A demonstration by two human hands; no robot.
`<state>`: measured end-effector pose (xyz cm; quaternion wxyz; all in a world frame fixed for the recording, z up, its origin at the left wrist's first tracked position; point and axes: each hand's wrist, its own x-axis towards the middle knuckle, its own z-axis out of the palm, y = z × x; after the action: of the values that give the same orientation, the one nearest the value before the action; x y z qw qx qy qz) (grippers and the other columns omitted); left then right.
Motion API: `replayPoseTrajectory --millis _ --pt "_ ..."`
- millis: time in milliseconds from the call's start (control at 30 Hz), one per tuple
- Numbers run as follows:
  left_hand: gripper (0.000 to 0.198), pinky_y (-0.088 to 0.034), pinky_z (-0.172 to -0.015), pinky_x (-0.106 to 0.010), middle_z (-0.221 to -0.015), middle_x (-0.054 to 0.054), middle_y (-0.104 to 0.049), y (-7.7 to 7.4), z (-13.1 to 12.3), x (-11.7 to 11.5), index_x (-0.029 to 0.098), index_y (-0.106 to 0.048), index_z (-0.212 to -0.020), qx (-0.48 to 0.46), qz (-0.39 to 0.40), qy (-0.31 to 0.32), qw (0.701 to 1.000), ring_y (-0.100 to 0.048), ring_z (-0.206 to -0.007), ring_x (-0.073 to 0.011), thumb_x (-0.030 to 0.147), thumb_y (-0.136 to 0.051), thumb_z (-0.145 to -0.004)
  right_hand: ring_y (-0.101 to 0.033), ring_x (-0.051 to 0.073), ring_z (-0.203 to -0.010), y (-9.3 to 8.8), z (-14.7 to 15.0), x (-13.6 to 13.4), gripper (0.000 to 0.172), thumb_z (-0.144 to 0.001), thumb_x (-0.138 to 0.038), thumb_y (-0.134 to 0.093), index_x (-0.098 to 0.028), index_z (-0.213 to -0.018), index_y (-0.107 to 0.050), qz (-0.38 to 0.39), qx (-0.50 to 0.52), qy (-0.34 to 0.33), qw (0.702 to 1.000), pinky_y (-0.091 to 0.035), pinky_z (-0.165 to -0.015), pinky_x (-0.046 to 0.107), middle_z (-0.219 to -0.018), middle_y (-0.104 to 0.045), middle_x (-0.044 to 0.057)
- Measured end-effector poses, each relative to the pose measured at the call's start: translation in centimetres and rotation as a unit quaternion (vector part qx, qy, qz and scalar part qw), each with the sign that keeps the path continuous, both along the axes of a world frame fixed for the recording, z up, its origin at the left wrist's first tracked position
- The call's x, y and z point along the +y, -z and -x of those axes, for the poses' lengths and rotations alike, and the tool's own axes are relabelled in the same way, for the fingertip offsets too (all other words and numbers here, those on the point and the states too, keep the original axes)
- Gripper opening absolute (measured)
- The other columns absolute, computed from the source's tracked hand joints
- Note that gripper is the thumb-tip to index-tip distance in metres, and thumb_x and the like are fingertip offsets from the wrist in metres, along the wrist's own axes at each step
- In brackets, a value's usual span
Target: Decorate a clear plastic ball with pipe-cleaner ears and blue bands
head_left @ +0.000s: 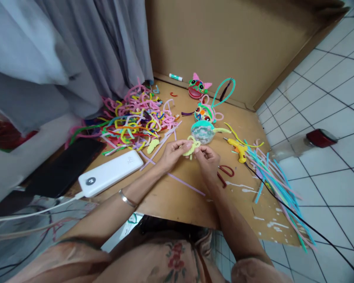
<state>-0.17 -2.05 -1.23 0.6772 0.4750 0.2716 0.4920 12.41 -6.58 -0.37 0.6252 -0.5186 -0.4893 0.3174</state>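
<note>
The person's left hand (174, 151) and right hand (208, 159) meet over the middle of the cardboard sheet (177, 200), both pinching a small yellow pipe-cleaner shape (191, 146) between thumb and fingertips. The shape is held just above the sheet, with a loose yellow end hanging below the fingers. A metal bangle (126, 198) sits on the left wrist.

Just beyond the hands lies a teal-rimmed dome (203, 131). Farther toward the far edge stand an owl-like figure (203, 112) and a pink-eared figure (197, 86). A yellow glue gun (238, 151) lies to the right of the hands, and red-handled scissors (225, 173) lie just beside the right wrist. Straight pipe cleaners (271, 173) are fanned along the sheet's right edge. A tangled heap of coloured pipe cleaners (135, 118) fills the far left corner. A white power bank (110, 173) and a black phone (66, 167) lie at the left edge. A lilac pipe cleaner (183, 182) runs under the forearms.
</note>
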Motion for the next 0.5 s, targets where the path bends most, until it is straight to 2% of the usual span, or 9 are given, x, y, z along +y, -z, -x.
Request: replayPoseTrajectory --millis 133,233,367,500 --pt "0.041 -0.041 -0.058 -0.024 -0.059 0.001 -0.063 0.1 0.0 0.0 0.013 -0.075 -0.077 0.044 -0.025 -0.042 0.998 -0.051 -0.055 -0.0088 0.047 -0.088 -0.057 -0.055 0.011 -0.055 0.0 -0.2 -0.1 0.022 -0.08 -0.037 -0.067 -0.019 -0.068 -0.063 -0.002 0.006 -0.034 0.999 -0.046 -0.057 0.023 -0.058 -0.06 -0.003" --pt "0.039 -0.04 -0.057 -0.024 -0.06 0.0 -0.063 0.0 0.2 0.2 0.013 -0.075 -0.072 0.032 -0.029 -0.056 0.997 -0.05 -0.054 -0.0085 0.047 -0.088 -0.058 -0.058 0.012 -0.058 0.1 -0.3 0.0 0.021 -0.08 -0.039 -0.068 -0.02 -0.072 -0.063 -0.01 0.025 -0.067 0.997 -0.048 -0.061 0.025 -0.063 -0.065 -0.002" --pt "0.038 -0.04 -0.056 -0.024 -0.056 0.002 -0.06 0.0 0.3 0.6 0.014 -0.072 -0.068 -0.02 0.01 -0.053 0.998 -0.048 -0.052 -0.0074 0.048 -0.087 -0.059 -0.058 0.012 -0.056 0.3 -0.7 0.5 0.024 -0.077 -0.04 -0.072 -0.021 -0.088 -0.061 -0.016 0.069 -0.081 0.994 -0.049 -0.06 0.026 -0.068 -0.071 0.0" --pt "0.041 -0.04 -0.054 -0.021 -0.056 0.003 -0.059 -0.3 0.3 0.9 0.013 -0.071 -0.069 -0.059 0.069 -0.044 0.995 -0.047 -0.052 -0.0056 0.045 -0.091 -0.052 -0.056 0.012 -0.055 0.6 -1.4 1.0 0.031 -0.077 -0.043 -0.072 -0.021 -0.094 -0.059 -0.018 0.075 -0.056 0.995 -0.048 -0.06 0.027 -0.072 -0.074 0.002"
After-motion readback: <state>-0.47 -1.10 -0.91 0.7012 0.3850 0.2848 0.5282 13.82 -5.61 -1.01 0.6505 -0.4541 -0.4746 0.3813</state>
